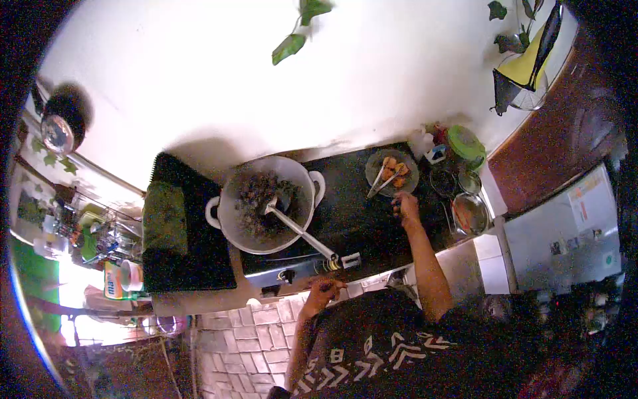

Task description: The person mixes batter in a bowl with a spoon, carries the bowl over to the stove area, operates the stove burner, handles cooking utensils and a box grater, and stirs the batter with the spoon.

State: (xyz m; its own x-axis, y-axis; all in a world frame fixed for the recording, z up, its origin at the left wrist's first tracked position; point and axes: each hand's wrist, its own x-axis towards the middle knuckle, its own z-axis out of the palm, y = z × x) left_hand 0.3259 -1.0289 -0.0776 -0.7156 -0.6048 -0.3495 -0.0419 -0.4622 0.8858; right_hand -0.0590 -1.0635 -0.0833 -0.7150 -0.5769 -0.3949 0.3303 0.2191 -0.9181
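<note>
My left hand [323, 292] is below the front edge of the stove, fingers curled; whatever they may hold is hidden. My right hand [405, 209] is over the dark stovetop with bent fingers, just below a glass plate [374, 163]. I cannot make out anything in its grasp. Several orange-brown pieces of food [392, 170] lie on that plate with a pair of tongs [379, 184] across them. Left of my hands stands a large two-handled pot [229, 223] with dark, crumbly contents [259, 203]. A long-handled spoon or spatula [299, 233] rests in it, its handle reaching over the rim.
Jars and a green-lidded container [467, 146] crowd the counter's right end, near a round metal-rimmed pan or lid [470, 214]. A green cloth [166, 218] lies on a black surface left of the pot. Farther left is a dish rack [106, 229]; a white appliance [561, 226] stands right.
</note>
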